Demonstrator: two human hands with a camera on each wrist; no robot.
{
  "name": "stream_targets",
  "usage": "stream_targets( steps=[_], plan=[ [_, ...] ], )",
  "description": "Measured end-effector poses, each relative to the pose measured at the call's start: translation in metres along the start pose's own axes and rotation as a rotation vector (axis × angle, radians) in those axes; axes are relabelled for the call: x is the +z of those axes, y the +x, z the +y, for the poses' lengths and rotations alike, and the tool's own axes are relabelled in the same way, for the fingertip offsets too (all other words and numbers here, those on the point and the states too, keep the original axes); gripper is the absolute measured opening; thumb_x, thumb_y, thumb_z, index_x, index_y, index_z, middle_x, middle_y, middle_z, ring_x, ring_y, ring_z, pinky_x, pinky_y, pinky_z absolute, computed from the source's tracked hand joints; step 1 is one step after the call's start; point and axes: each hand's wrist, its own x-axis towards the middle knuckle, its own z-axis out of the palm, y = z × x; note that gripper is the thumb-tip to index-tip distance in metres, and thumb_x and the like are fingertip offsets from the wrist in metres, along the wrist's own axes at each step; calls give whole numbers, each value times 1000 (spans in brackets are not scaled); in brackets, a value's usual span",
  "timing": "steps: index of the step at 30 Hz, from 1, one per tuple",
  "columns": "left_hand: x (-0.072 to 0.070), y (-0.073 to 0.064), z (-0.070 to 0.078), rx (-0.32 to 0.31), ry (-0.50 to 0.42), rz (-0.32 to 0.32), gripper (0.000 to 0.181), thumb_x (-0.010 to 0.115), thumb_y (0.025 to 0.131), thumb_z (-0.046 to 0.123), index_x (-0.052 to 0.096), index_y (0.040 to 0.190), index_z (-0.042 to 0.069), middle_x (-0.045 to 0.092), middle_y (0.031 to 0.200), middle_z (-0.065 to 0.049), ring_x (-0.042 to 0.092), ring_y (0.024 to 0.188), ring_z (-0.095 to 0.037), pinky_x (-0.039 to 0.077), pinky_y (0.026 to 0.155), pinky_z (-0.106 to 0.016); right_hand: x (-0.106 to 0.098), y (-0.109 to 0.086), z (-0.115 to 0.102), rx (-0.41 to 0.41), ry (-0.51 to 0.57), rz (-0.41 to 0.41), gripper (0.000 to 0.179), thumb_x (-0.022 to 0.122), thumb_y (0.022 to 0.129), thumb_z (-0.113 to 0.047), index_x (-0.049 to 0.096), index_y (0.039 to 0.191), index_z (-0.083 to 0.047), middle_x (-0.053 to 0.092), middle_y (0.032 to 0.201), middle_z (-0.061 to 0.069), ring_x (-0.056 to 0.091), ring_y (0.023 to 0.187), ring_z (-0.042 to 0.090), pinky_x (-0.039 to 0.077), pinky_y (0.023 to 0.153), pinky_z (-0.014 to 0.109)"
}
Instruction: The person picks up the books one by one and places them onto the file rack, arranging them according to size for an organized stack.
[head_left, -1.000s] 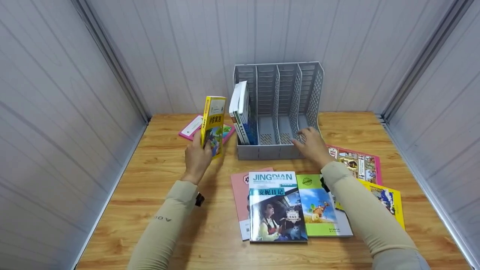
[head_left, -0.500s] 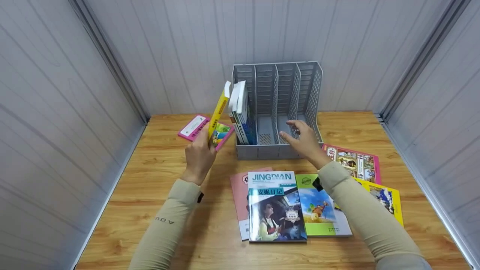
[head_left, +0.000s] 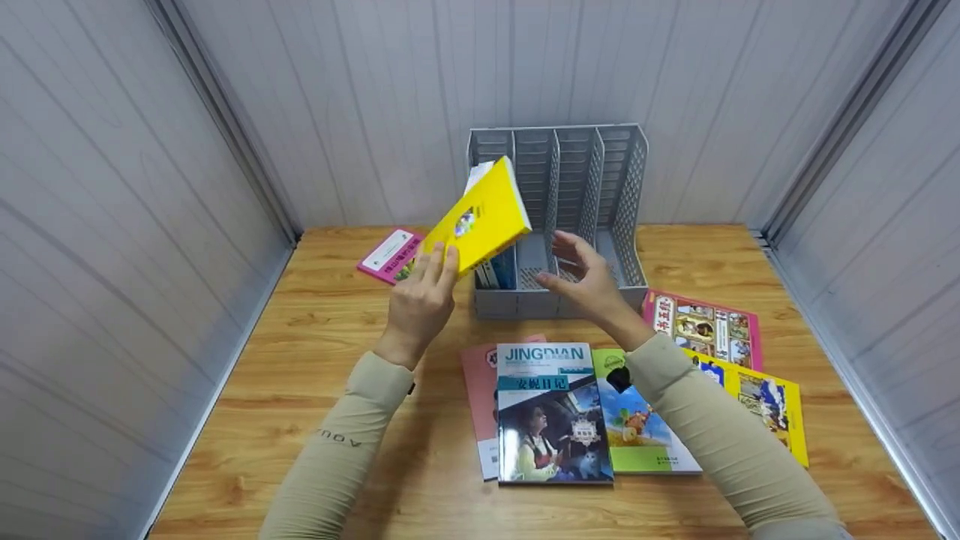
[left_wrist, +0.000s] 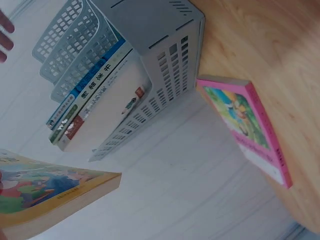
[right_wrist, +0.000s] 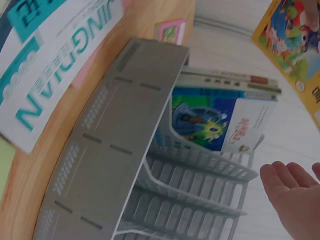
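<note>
- Pink book [head_left: 388, 253]: flat on the table [head_left: 315, 337], eleven o'clock from my left hand [head_left: 422, 304].
- My left fingers and thumb pinch the lower end of the yellow book [head_left: 480, 217].
- It hangs airborne, tilted toward one o'clock; likely light, slightly bendy, slick; suits pinching across both covers.
- My right hand [head_left: 598, 289]: fingers apart, holding nothing, four o'clock from it.

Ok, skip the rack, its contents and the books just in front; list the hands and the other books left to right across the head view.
Pink book → left hand → held yellow book → right hand → pink-bordered book → far-right yellow book.
</note>
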Motion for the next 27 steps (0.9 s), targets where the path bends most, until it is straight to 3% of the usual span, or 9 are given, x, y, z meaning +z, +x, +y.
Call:
stream_targets(
  steps=[9, 14, 17, 23, 27],
  plan=[
    [-5, 14, 13, 191, 93, 35, 41, 82, 98, 20, 65, 133, 5, 79, 126, -17, 83, 99, -35, 67, 81, -35, 22, -10, -20, -106, 265, -58, 78, 73, 99, -1, 32, 166, -1, 53, 161, 17, 61, 143, 28, 46, 123, 50],
    [-6, 17, 15, 267, 90, 2, 43, 81, 99, 20, 63, 136, 8, 79, 128, -16, 82, 102, -34, 67, 84, -35, 28, -17, -29, -73, 385, -81, 78, 77, 102, -15, 32, 165, -4, 54, 157, 17, 67, 133, 24, 56, 113, 36],
    [-7, 16, 15, 308, 89, -31, 44, 80, 100, 21, 61, 138, 9, 78, 130, -16, 82, 105, -33, 67, 85, -35, 30, -21, -32, -36, 463, -58, 73, 76, 102, -24, 37, 161, -5, 59, 149, 13, 69, 128, 21, 58, 111, 34],
    [-8, 17, 15, 363, 91, -66, 47, 81, 100, 22, 60, 140, 11, 77, 133, -15, 81, 108, -34, 67, 86, -36, 36, -22, -38, 35, 670, 71, 51, 57, 110, -18, 41, 156, -3, 68, 136, 3, 73, 115, 19, 60, 107, 31],
    [-9, 18, 15, 388, 108, -74, 47, 79, 101, 20, 58, 142, 12, 76, 136, -14, 81, 111, -34, 66, 89, -37, 39, -24, -43, 85, 722, 150, 49, 53, 110, -14, 41, 157, -6, 68, 139, 4, 75, 118, 21, 60, 107, 34]
  ],
)
